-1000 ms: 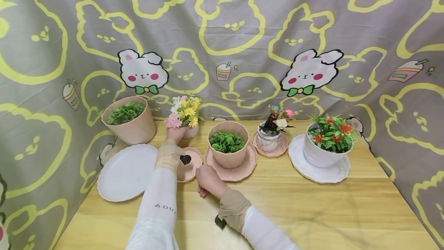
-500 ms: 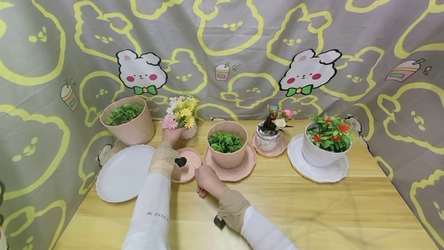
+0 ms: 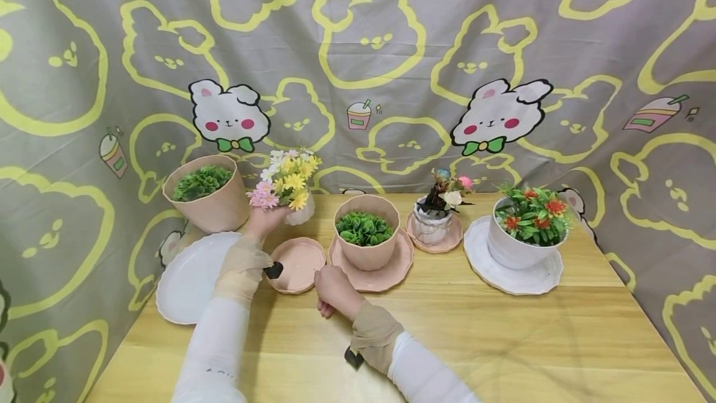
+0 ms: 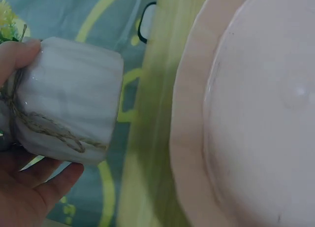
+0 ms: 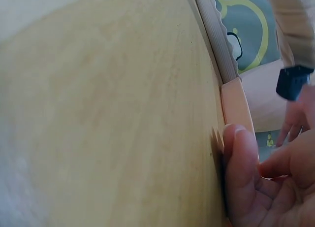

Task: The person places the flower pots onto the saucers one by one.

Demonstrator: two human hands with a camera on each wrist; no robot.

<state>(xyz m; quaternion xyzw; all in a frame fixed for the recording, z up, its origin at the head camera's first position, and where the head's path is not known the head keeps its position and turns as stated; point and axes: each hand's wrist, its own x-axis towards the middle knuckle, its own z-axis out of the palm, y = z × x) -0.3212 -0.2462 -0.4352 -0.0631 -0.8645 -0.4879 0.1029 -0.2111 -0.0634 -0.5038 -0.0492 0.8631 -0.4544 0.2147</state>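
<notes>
In the head view my left hand grips a small white ceramic flowerpot from its left side. Twine is tied round the pot, and white, pink and yellow artificial daisies rise from it. The left wrist view shows the thumb on one side of the pot and the fingers on the other. A small round pink saucer lies on the table in front of the pot. My right hand pinches that saucer's near right rim, with the rim between thumb and curled finger in the right wrist view.
Left stand a pink pot of greenery and a large white plate, partly behind my left arm. Right of the small saucer are a pink pot on a pink saucer, a small white rose pot and a white pot on a white saucer.
My left hand and forearm have moved left, and the daisy pot has shifted slightly left with them. More of the small pink saucer now shows. The right hand stays at its rim.
</notes>
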